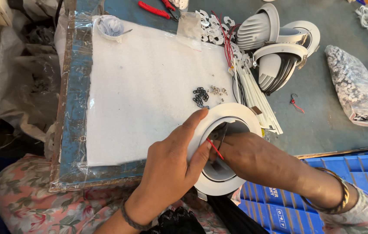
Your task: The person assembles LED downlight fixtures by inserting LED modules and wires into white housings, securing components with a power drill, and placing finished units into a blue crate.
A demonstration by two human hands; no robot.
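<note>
Both hands work one white round downlight housing (231,113) at the white pad's (149,86) near right edge. Left hand (171,167) grips its rim; right hand (253,158), fingers inside, pinches a red wire (215,149).

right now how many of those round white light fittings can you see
4: one white fitting held in the left hand and right hand, three stacked fittings at the bench's far side. More may be hidden.
</note>
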